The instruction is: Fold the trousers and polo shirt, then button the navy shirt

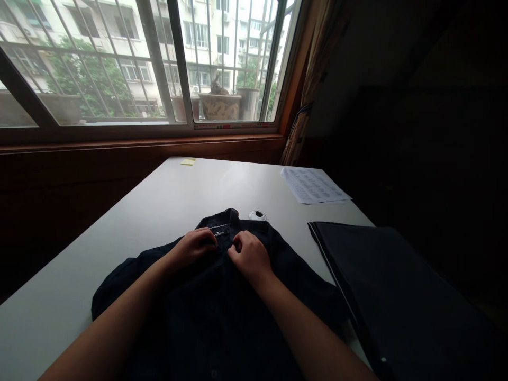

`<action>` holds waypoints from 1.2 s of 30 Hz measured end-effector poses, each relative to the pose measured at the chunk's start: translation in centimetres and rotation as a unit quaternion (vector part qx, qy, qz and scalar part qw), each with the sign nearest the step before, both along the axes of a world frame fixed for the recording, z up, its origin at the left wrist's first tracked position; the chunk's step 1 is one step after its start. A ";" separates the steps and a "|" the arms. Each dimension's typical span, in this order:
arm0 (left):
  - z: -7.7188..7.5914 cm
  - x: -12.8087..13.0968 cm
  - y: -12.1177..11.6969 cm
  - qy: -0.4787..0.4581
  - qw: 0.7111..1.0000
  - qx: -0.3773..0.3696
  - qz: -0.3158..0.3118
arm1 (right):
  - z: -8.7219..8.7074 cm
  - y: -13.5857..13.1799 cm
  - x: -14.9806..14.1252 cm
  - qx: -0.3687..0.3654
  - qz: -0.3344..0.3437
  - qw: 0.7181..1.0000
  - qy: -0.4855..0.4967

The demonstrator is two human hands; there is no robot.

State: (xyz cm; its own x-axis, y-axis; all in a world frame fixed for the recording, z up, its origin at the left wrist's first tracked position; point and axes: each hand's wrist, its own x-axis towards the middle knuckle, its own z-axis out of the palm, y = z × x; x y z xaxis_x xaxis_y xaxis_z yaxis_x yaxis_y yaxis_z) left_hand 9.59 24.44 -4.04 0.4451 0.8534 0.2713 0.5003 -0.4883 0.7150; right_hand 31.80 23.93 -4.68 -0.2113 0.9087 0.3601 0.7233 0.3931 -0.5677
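Observation:
A dark navy shirt [198,317] lies spread on the white table, its collar [216,218] pointing toward the window and a label showing inside the neck. My left hand [195,246] rests at the left side of the collar opening, fingers curled closed on the fabric. On the other side of the opening, my right hand [251,255] pinches the shirt's front edge between thumb and fingers. Just beyond the collar sits a small round white object with a dark centre [257,215]; its kind is unclear. Dim light hides the shirt's lower details.
The white table [130,211] reaches to the barred window [198,58]. A yellow sticky note [188,162] lies at its far left corner, printed papers [315,185] at the far right. A large dark flat folder-like item [397,286] covers the right edge. A curtain [304,116] hangs behind.

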 end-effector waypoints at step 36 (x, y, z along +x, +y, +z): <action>-0.5 2.8 -0.7 -0.061 0.996 -0.009 0.065 | 0.2 2.0 1.3 -0.256 0.118 0.889 0.360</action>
